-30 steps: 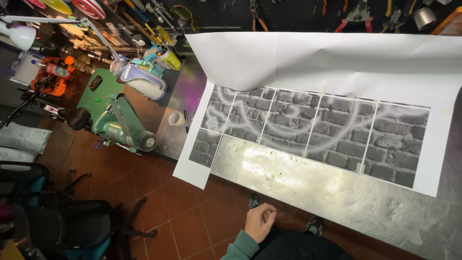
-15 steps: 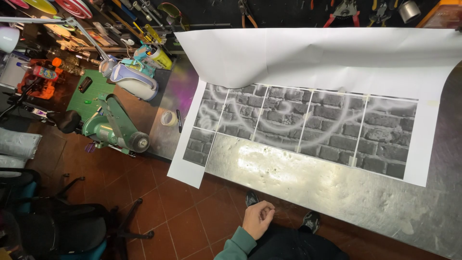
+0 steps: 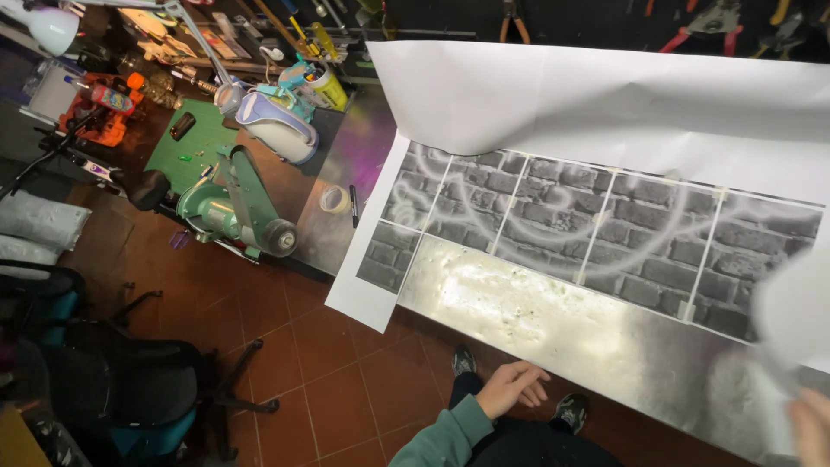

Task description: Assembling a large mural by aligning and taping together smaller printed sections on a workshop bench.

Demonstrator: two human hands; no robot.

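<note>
**Sheet edge lifted at the right, left hand idle**

Head view. The person stands at a long metal worktop point(image 3: 553, 333) with a big white paper sheet point(image 3: 605, 104) spread over it, its far part curled up and back. Under it lies a brick-pattern print point(image 3: 605, 225) made of panels joined by pale tape strips, flat on the worktop.

Left hand point(image 3: 512, 387), green sleeve, hangs low in front of the worktop edge, above the red floor tiles; fingers loosely curled, half open, holding nothing, touching nothing.

Right hand point(image 3: 811, 424) shows only at the bottom right corner, blurred. It appears to pinch a raised white paper edge point(image 3: 791, 311); the grip itself cannot be told for sure.

Change from a second ago: neither that hand nor the raised edge was in view, and the brick print sat further right in frame. The head has turned and the right hand has come up with paper. Judged: handling of the sheet at its right end is under way.

Left of the worktop: a green bench machine point(image 3: 229, 207), a tape roll point(image 3: 334, 200), a black marker point(image 3: 354, 206).
</note>
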